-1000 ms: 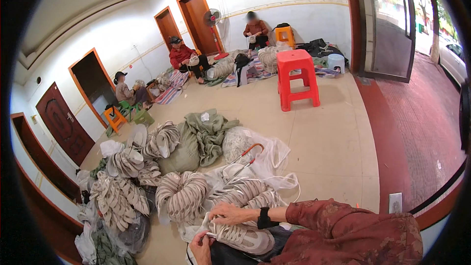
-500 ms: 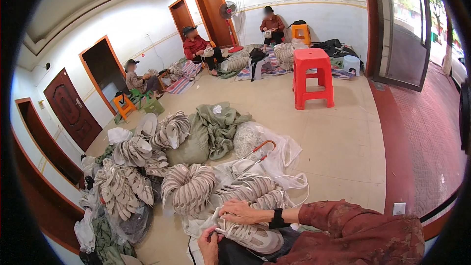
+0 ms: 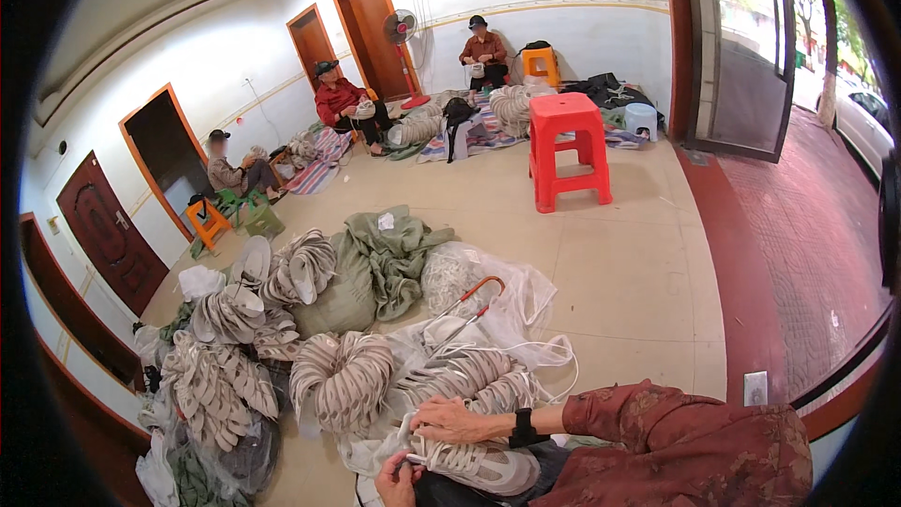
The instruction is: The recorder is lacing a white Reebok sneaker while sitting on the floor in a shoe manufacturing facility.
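Shoe upper, lower centre, rests on the lap for support; right hand presses it, left hand fingers pinch its lace.

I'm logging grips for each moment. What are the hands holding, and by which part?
A pale shoe upper on the lap: the right hand lies on its top edge, the left hand pinches its near end.

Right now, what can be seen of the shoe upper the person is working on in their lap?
The shoe upper is pale grey-white, apparently mesh or fabric, with crossing laces along its top. It lies lengthwise on the person's lap, toe pointing toward the picture's right. The right hand rests on top of it; the left hand grips its near end at the laces. Its underside is hidden.
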`<state>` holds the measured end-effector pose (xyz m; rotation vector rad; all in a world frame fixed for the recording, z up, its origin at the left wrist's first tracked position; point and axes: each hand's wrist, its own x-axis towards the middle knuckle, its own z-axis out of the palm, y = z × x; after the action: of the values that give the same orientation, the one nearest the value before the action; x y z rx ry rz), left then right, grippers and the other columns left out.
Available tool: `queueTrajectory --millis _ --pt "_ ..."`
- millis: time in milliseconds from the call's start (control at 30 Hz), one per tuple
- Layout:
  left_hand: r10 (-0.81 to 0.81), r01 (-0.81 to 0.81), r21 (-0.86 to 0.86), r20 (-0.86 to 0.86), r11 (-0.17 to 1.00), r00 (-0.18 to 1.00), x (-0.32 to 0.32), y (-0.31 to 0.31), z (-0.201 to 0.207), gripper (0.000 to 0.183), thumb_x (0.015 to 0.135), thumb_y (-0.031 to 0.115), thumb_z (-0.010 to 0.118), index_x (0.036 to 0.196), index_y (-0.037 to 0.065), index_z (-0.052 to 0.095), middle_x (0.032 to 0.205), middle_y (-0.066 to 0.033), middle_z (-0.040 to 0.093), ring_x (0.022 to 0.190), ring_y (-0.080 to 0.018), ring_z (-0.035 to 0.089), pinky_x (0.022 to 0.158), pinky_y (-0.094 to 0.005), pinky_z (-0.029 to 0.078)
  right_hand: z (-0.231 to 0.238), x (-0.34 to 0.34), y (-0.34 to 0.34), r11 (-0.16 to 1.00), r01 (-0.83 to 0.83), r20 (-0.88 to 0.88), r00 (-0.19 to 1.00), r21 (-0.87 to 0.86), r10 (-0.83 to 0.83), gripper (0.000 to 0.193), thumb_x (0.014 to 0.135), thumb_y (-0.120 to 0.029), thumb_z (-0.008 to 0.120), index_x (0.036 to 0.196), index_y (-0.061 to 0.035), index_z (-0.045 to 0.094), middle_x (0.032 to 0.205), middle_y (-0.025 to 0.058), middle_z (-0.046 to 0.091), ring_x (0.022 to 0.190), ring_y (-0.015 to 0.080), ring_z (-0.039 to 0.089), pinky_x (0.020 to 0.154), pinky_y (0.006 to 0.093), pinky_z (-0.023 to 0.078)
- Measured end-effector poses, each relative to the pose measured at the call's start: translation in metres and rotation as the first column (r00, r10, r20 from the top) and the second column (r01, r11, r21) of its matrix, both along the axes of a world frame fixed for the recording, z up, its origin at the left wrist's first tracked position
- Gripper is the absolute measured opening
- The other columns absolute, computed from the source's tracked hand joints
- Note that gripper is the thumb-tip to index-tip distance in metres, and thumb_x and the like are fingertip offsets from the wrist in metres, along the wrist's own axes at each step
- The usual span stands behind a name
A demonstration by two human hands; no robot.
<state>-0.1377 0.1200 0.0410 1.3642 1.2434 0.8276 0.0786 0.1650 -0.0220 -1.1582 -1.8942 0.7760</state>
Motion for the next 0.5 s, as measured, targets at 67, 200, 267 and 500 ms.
queueTrajectory --millis 67,200,267,500 --pt "0.003 -0.004 -0.046 -0.016 0.999 1.0 0.003 -0.002 0.013 0.023 0.1 0.015 0.056 0.111 -0.001 0.067 0.084 -0.0006 0.063 0.072 -0.0083 0.052 0.064 -0.0242 0.042 0.001 0.003 0.001 1.0 0.004 0.014 1.0 -0.009 -0.004 0.024 0.096 -0.03 0.055 0.112 -0.014 0.063 0.109 0.0053 0.06 0.114 0.0261 0.048 0.093 0.0425 0.034" --pt "0.021 -0.022 -0.012 -0.043 1.0 0.999 -0.021 0.009 0.024 0.03 0.101 0.018 0.055 0.124 0.0 0.062 0.094 -0.0053 0.069 0.081 -0.0111 0.061 0.072 -0.0256 0.048 -0.002 0.005 0.004 1.0 -0.013 0.034 0.999 0.002 0.013 0.026 0.097 -0.03 0.054 0.113 -0.0127 0.063 0.109 0.0066 0.06 0.113 0.0275 0.048 0.095 0.0434 0.035" --pt "0.055 -0.041 0.141 -0.098 0.989 0.994 -0.032 0.01 0.047 0.036 0.101 0.02 0.054 0.131 0.0 0.057 0.106 -0.01 0.068 0.089 -0.0158 0.064 0.079 -0.0288 0.051 -0.004 0.003 0.003 1.0 -0.015 0.025 1.0 0.023 0.014 0.026 0.097 -0.03 0.053 0.113 -0.012 0.063 0.109 0.0071 0.06 0.113 0.028 0.049 0.096 0.0434 0.036" --pt "0.152 -0.18 0.341 0.11 0.923 0.982 -0.054 -0.005 0.118 0.053 0.101 0.026 0.058 0.147 0.005 0.043 0.115 -0.0121 0.064 0.098 -0.0211 0.063 0.088 -0.0353 0.051 0.001 0.005 0.004 1.0 -0.017 0.018 1.0 0.025 0.017 0.025 0.098 -0.028 0.053 0.112 -0.0098 0.062 0.109 0.0093 0.058 0.111 0.0294 0.049 0.099 0.0421 0.036"
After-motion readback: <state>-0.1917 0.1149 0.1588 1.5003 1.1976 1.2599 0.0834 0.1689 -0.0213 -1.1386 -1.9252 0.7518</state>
